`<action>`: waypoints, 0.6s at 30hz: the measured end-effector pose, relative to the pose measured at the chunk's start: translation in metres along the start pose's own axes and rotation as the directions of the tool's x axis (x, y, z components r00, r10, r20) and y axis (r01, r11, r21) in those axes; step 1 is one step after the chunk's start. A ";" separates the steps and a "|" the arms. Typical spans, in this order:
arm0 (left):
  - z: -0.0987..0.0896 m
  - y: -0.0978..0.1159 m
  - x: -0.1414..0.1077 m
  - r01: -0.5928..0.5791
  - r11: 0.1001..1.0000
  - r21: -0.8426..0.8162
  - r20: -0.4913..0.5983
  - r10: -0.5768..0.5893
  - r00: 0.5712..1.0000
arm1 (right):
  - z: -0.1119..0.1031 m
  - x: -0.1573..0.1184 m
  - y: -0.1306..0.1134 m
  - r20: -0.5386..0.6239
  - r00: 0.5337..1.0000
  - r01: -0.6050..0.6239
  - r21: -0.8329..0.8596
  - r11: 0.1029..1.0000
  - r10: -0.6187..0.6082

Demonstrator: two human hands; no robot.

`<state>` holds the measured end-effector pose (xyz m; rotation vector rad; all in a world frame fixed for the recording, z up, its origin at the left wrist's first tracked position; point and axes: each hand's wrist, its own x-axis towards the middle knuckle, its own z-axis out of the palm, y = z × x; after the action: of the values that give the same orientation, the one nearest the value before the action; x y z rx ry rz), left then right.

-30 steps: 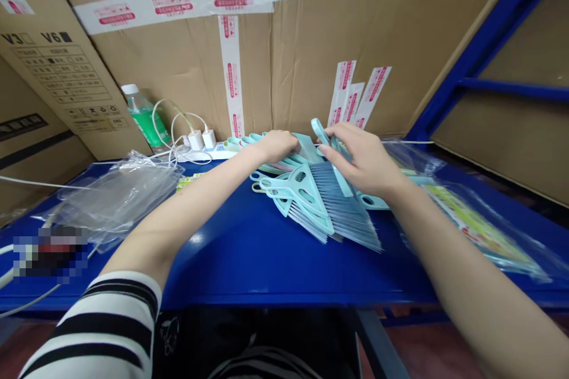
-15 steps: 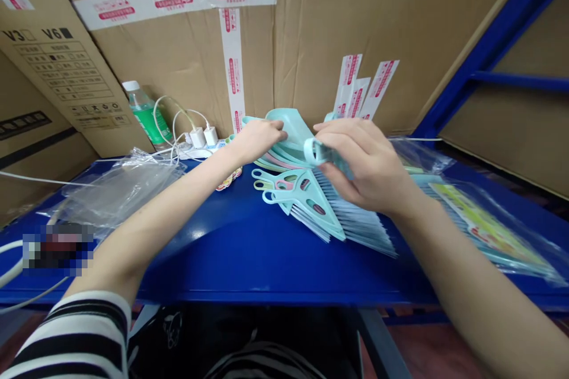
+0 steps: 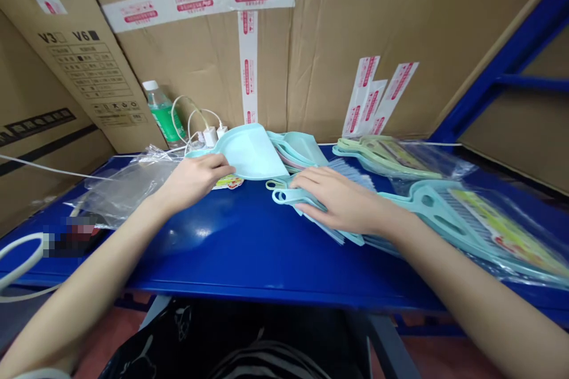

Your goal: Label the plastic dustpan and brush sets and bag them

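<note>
1. Head view: since the earlier frame, the left hand (image 3: 198,177) has come leftward with a light-blue dustpan (image 3: 249,151), and the right hand (image 3: 340,198) has dropped onto a light-blue brush (image 3: 293,196).
2. The dustpan extends rightward from the left fingers; a firm pinch near its handle should keep it level and clear of the brush.
3. Left hand: palm down, narrowed on the pan's handle end. Right hand: palm down, fingers and thumb astride the brush handle; whether it grips, I cannot tell.
</note>
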<state>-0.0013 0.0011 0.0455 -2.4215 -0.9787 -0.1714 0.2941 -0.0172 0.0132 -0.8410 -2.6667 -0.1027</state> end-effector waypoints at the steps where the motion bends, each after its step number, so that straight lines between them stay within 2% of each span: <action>1: 0.000 -0.002 -0.006 -0.007 1.000 -0.021 -0.008 0.007 1.000 | 0.001 0.000 -0.001 0.015 1.000 -0.011 0.005 1.000 0.010; 8: -0.013 -0.003 -0.024 -0.068 0.991 -0.114 -0.024 0.065 0.998 | 0.010 0.003 -0.006 0.021 0.996 -0.079 -0.081 0.994 0.081; 13: -0.025 -0.004 -0.034 -0.064 0.983 -0.170 0.007 0.066 0.998 | 0.014 0.004 -0.003 -0.055 0.992 -0.124 -0.144 0.982 0.117; 16: -0.027 -0.004 -0.039 -0.096 0.955 -0.280 0.008 0.102 0.995 | 0.016 0.004 0.001 -0.099 0.984 -0.162 -0.163 0.973 0.147; 18: -0.026 -0.002 -0.040 -0.076 0.933 -0.351 0.011 0.085 0.996 | 0.017 0.004 0.005 -0.128 0.979 -0.181 -0.170 0.969 0.160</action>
<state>-0.0301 -0.0352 0.0569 -2.7901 -0.9216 -0.3095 0.2882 -0.0082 -0.0014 -1.0840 -2.4943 -0.3450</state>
